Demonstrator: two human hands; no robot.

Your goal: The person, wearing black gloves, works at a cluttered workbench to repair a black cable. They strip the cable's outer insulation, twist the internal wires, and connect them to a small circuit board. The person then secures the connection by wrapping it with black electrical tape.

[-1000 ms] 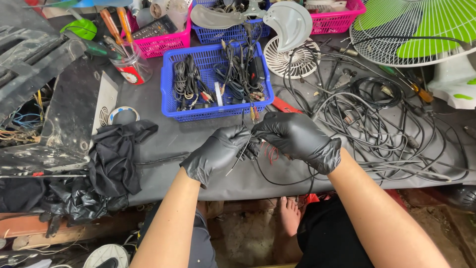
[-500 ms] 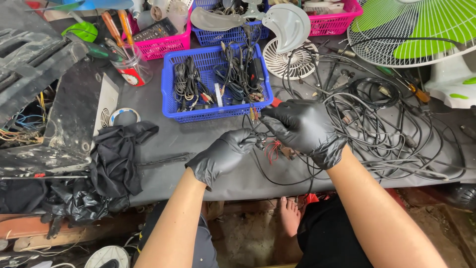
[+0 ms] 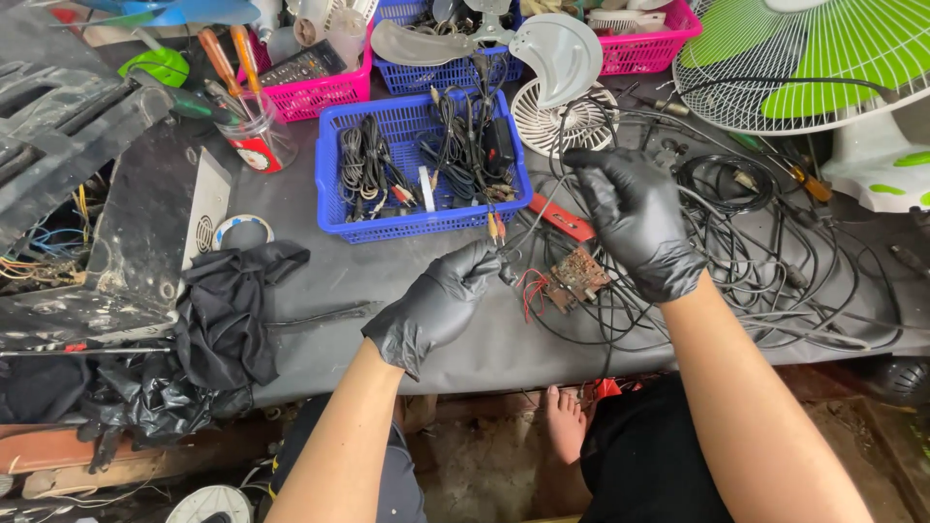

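Cable-sorting step, by my read: both gloved hands pinch one thin black cable at frame centre, left hand near its plugs, right hand higher over the counter; next, drawing it free of the tangle.

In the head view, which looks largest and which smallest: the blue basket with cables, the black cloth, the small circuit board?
1. blue basket, largest.
2. black cloth, somewhat smaller in the picture, though it lies nearer the camera, so this order is unsure.
3. circuit board, clearly smallest, lying between the left hand and right hand.
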